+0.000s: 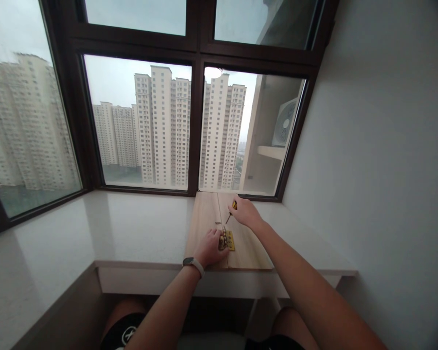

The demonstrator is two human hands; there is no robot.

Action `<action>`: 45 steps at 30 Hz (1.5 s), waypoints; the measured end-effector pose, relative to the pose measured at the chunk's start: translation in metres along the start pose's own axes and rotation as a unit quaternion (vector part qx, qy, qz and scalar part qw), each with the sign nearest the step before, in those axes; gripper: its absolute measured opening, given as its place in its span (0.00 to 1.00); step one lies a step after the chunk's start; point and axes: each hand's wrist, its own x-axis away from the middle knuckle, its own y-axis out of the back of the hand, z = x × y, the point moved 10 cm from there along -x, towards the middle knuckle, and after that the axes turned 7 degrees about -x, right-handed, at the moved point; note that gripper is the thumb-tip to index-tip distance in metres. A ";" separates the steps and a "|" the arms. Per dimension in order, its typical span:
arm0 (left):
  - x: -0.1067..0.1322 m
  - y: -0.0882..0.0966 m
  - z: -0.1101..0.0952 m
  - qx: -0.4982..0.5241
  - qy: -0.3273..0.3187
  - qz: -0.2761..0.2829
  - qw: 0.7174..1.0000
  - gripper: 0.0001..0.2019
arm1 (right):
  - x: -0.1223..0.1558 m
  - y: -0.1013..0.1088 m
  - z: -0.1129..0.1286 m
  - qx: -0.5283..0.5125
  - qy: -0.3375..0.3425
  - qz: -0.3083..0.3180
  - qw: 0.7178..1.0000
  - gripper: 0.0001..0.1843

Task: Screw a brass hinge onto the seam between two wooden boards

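Note:
Two light wooden boards (204,218) lie side by side on the white windowsill counter (138,228). A brass hinge (229,240) sits across their seam near the front. My left hand (210,248) rests on the left board with its fingers pressed on the hinge's left leaf. My right hand (244,212) is closed round a yellow-and-black screwdriver (232,209), whose tip points down at the hinge. A watch (193,265) is on my left wrist.
Dark-framed windows (195,126) rise just behind the boards. A white wall (379,160) closes off the right side. The counter runs left round the corner. My knees show below the counter's front edge (142,266).

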 end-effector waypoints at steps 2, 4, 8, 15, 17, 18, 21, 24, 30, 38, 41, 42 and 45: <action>0.000 0.000 0.000 -0.002 0.002 0.000 1.000 0.19 | 0.002 -0.009 -0.011 0.000 -0.017 0.001 1.000 0.17; -0.001 -0.001 0.001 -0.006 0.004 0.004 1.000 0.19 | 0.004 -0.018 -0.020 -0.004 -0.028 0.003 1.000 0.16; -0.002 -0.001 0.000 -0.012 -0.004 0.007 1.000 0.20 | 0.007 -0.029 -0.027 -0.017 -0.034 0.001 0.999 0.15; -0.001 -0.001 0.000 -0.011 -0.014 0.000 1.000 0.20 | 0.008 -0.038 -0.022 -0.034 -0.024 0.002 0.999 0.15; -0.001 0.000 -0.001 -0.010 -0.013 -0.002 1.000 0.21 | 0.008 -0.041 -0.021 -0.036 -0.025 0.006 0.999 0.16; -0.001 0.000 0.000 -0.009 -0.012 -0.003 1.000 0.21 | 0.009 -0.042 -0.020 -0.037 -0.024 0.006 0.999 0.16; -0.001 0.000 0.000 -0.006 -0.009 0.000 1.000 0.21 | 0.009 -0.042 -0.020 -0.038 -0.022 0.000 0.999 0.15; -0.001 -0.002 0.001 -0.005 -0.006 0.006 1.000 0.21 | 0.009 -0.040 -0.020 -0.037 -0.024 -0.011 0.999 0.15; -0.001 -0.001 0.000 -0.009 -0.011 0.000 1.000 0.20 | 0.008 -0.035 -0.019 -0.036 -0.023 -0.026 0.999 0.15; -0.001 -0.001 -0.001 -0.003 -0.009 -0.001 1.000 0.20 | 0.006 -0.028 -0.020 -0.030 -0.027 -0.049 0.998 0.15; 0.000 0.001 0.000 0.007 -0.006 -0.005 1.000 0.21 | 0.006 -0.025 -0.018 -0.028 -0.025 -0.052 0.998 0.16; 0.000 0.001 0.000 0.012 -0.006 -0.006 1.000 0.22 | 0.006 -0.025 -0.018 -0.026 -0.025 -0.053 0.998 0.16; 0.000 0.002 0.000 0.023 -0.005 -0.008 1.000 0.25 | 0.006 -0.021 -0.014 -0.021 -0.019 -0.057 0.998 0.16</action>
